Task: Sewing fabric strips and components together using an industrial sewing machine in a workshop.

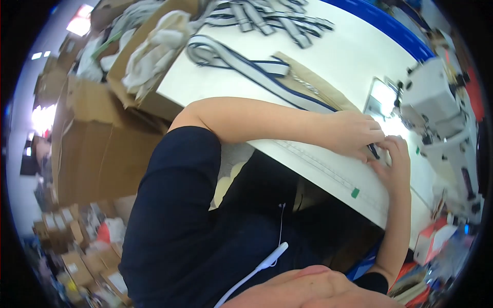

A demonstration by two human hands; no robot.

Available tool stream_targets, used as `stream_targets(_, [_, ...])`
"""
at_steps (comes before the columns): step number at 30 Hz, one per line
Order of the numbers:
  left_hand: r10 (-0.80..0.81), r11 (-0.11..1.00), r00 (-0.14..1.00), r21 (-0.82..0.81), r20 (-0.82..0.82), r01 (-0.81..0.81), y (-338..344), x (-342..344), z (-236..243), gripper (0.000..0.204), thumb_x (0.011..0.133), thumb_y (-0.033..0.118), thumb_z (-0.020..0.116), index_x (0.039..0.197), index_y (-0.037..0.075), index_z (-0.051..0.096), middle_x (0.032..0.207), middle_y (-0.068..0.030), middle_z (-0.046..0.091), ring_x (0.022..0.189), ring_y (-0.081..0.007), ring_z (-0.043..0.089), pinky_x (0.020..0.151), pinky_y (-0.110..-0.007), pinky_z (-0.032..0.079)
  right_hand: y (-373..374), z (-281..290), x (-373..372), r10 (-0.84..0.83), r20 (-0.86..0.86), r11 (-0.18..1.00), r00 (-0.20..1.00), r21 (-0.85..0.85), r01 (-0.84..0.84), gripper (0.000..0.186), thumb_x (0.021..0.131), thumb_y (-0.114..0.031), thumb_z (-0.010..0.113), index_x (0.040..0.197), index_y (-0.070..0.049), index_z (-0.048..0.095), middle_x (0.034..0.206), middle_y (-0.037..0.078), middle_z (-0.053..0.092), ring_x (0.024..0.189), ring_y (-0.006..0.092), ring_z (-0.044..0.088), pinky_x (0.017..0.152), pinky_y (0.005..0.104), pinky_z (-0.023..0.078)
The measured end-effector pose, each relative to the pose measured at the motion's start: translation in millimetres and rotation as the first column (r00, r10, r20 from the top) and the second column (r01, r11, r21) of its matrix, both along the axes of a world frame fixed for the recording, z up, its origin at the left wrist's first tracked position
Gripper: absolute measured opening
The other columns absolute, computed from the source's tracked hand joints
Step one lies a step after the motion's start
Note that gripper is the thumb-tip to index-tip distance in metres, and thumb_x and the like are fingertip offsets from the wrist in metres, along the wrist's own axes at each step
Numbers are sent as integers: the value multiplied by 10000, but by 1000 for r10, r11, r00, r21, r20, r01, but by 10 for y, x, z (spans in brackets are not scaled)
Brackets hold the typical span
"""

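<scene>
A long white strap with navy edges (246, 70) lies looped on the white table and runs to the right under my left hand (354, 134). The fingers of that hand are bent and closed on the strap's end. Close against it, my right hand (395, 161) pinches with curled fingers at the same end. A short dark-and-white bit of the strap shows between the two hands; my fingers hide the rest. Beneath the strap lies a flat khaki piece (313, 84) with a pale patterned line along it.
A white sewing machine (431, 97) stands right of my hands, its lamp lit. More striped straps (267, 18) are heaped at the table's far side. A ruler strip (318, 164) and green tape (355, 193) mark the near edge. Cardboard boxes (92, 149) stand at left.
</scene>
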State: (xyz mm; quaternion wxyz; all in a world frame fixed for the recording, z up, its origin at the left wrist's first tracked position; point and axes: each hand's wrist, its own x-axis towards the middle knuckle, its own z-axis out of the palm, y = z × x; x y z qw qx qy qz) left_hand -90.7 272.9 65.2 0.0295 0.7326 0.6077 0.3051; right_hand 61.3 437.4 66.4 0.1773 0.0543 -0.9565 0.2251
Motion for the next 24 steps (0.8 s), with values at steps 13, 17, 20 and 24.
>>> stream_targets(13, [624,728,767,-247,-148,-640,-1770,-1056,295,409,777,109,700,1180,83,630,980,-120,591,1010,-291,571,904,-364,466,-73,20,-91,11,6,1000,1000,-17,-11,378,593,-27,773,909,-33,567,974,113,583,916,306,539,799,371,436])
stream_targets(17, [606,789,750,83,-266,-609,-1835,-917,104,292,755,35,674,1046,52,679,1075,-115,628,1011,-274,587,903,-365,464,-110,-4,-93,-1,3,1000,1000,-25,1,374,590,-21,768,905,-33,567,967,116,585,899,308,538,793,373,436])
stream_targets(20, [656,750,686,172,-314,-639,-1849,-834,10,254,781,37,626,1030,34,679,1047,-90,646,1002,-243,603,857,-342,479,-117,1,-95,-3,4,1000,1000,-17,3,373,587,-15,764,903,-32,566,964,119,587,898,308,538,793,373,436])
stream_targets(24, [703,697,620,168,-348,-697,-1899,-712,-37,279,816,78,562,1074,65,665,1066,-65,647,1025,-204,602,843,-339,461,-108,0,-100,2,-1,1000,1000,-10,-2,369,588,-17,760,901,-31,564,963,120,587,899,305,539,793,372,435])
